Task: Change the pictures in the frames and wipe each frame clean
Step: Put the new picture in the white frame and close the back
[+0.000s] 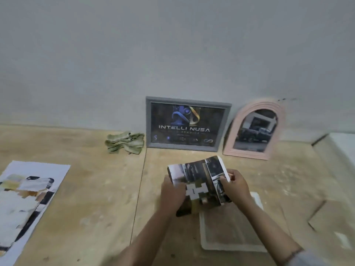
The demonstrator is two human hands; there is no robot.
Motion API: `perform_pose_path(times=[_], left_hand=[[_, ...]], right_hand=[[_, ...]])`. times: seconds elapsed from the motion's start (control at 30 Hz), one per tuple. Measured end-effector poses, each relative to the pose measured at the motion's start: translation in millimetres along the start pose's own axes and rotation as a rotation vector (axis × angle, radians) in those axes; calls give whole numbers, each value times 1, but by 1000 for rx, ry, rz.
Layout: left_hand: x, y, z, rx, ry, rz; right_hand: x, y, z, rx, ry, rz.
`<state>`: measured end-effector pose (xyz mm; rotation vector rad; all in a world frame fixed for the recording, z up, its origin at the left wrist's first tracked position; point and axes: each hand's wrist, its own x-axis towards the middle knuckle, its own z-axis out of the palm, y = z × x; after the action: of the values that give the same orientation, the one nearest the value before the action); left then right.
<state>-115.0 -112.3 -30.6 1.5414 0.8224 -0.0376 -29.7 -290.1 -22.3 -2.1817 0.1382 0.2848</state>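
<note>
— Two hands at work over the wooden table (76,198): what are they gripping?
— A curled printed picture (199,181); the left hand (172,194) holds its left edge, the right hand (235,186) pinches its right edge, above a white frame (230,246) lying flat.
— And behind?
— A grey frame (187,123) and a pink arched frame (255,129) lean on the wall, a green cloth (124,142) just left.

"INTELLI NUSA" in pale capitals on grey-framed poster (187,124), smaller lines unreadable
</note>
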Motion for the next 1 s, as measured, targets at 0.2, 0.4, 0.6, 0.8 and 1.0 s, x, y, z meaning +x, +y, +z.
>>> perform_pose_path(times=[0.2,0.4,0.6,0.8,1.0], left_hand=[[66,-106,65,372,-228,-5],[-43,-15,55,814,-279,304],[-57,-39,71,720,-517,248],[-53,-59,75,919,-528,360],[-56,-60,80,1130,-519,394]], right_hand=[[-37,58,-45,12,159,179],[-62,82,-51,-194,163,233],[-75,95,-46,-435,180,196],[-73,106,-38,-643,129,159],[-75,127,-35,-872,61,17]])
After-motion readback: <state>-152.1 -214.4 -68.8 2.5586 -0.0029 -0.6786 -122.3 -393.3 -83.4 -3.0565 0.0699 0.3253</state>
